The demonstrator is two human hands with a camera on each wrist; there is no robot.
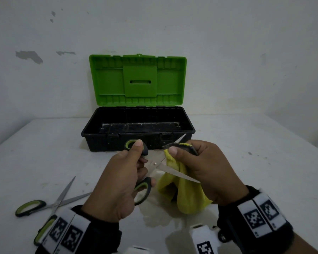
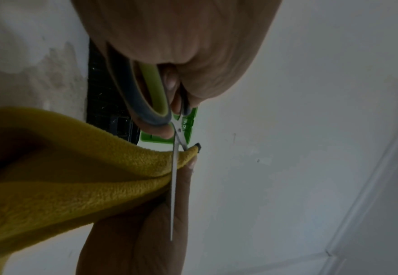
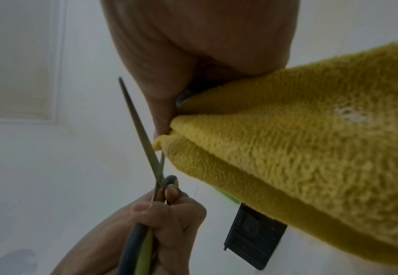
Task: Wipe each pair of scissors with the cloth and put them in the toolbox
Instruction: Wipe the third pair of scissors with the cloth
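My left hand grips the black-and-green handles of a pair of scissors whose blades are spread apart, held above the table in front of the toolbox. My right hand pinches a yellow cloth around the upper blade, thumb on top; the lower blade lies across the cloth. In the left wrist view the scissors cross the cloth. In the right wrist view the blade meets the cloth. The toolbox is black, its green lid standing open.
Another pair of open scissors with green-lined handles lies on the white table at the left front, partly behind my left wrist. A white wall rises just behind the toolbox. Bare tabletop lies to the right.
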